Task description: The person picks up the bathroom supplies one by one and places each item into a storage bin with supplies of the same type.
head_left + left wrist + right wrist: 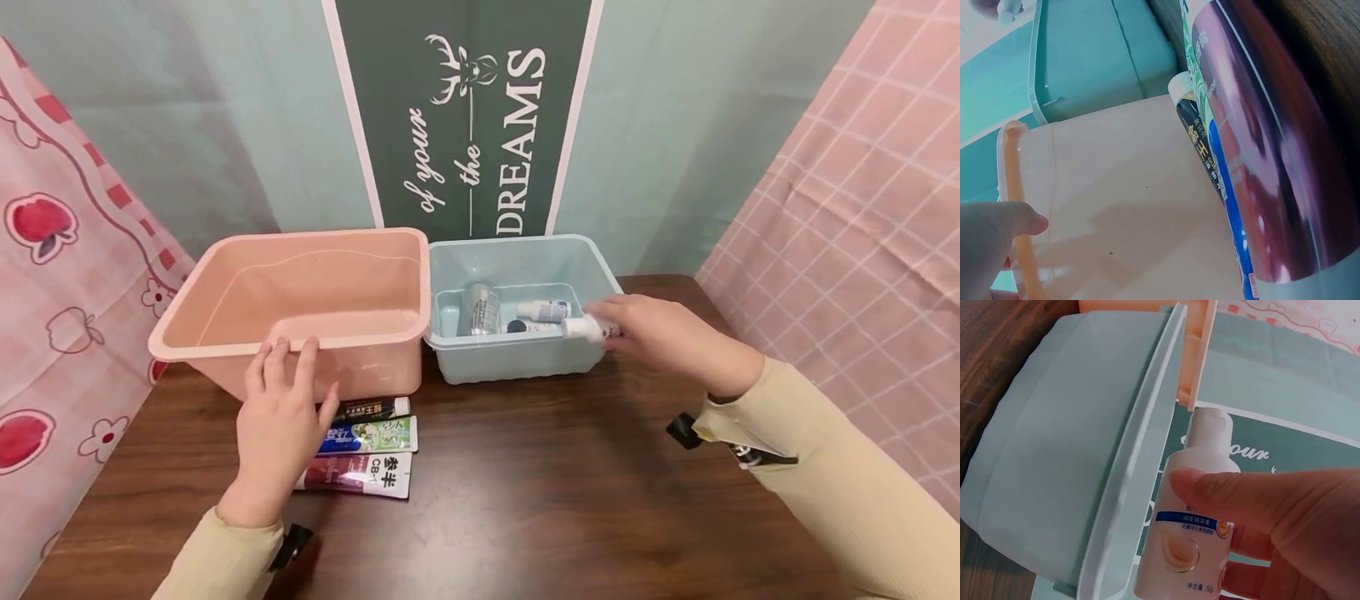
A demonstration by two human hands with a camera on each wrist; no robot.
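Observation:
In the head view my right hand (648, 333) holds a small white lotion bottle (585, 327) over the near right rim of the light blue bin (517, 362). Thumb and fingers wrap the bottle, its cap pointing up in the right wrist view. Inside that bin lie a clear bottle (480, 310), a small white bottle (545, 311) and a dark-capped item (516, 326). My left hand (277, 425) grips the near rim of the pink bin (375, 358), fingertips over the edge and thumb outside. Below it are a black tube (371, 409), a blue-green tube (375, 435) and a maroon tube (352, 473).
Both bins stand side by side on a dark wooden table (525, 500). A green and white printed cloth (472, 125) hangs behind them. Pink patterned cloths flank the table, a checked one (847, 208) on the right.

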